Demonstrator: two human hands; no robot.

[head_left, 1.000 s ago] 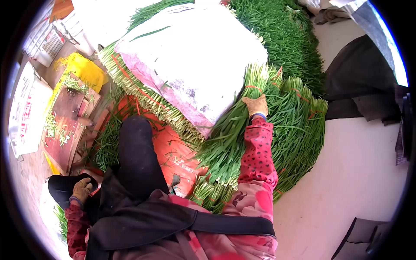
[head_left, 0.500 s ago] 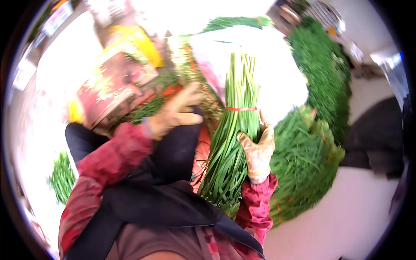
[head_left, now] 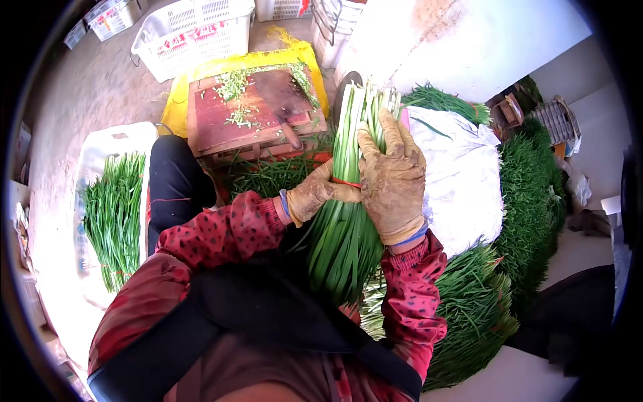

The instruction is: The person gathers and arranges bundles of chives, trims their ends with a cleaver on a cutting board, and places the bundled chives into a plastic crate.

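A bunch of garlic chives (head_left: 348, 234) stands upright in front of me, pale stem ends at the top and green leaves hanging below. A thin red band (head_left: 345, 182) runs round its middle, partly hidden by my fingers. My left hand (head_left: 318, 193), in a soiled yellowish glove, grips the bunch from the left at the band. From the right, my right hand (head_left: 394, 181), gloved the same way, lies closed round the stems with its fingers pointing up. The thumb of the right hand is hidden behind its palm.
A wooden board (head_left: 228, 117) with chopped trimmings and a cleaver (head_left: 284, 104) lies ahead on the left. White crates (head_left: 194, 40) stand beyond. Another crate (head_left: 84, 221) at my left holds chives. Stacked chives (head_left: 462, 315) and a white sack (head_left: 455, 174) are at right.
My left hand, open and apart from the bunch before, has come right and taken hold at the band. My right hand has shifted up over the stems. The view has shifted too.
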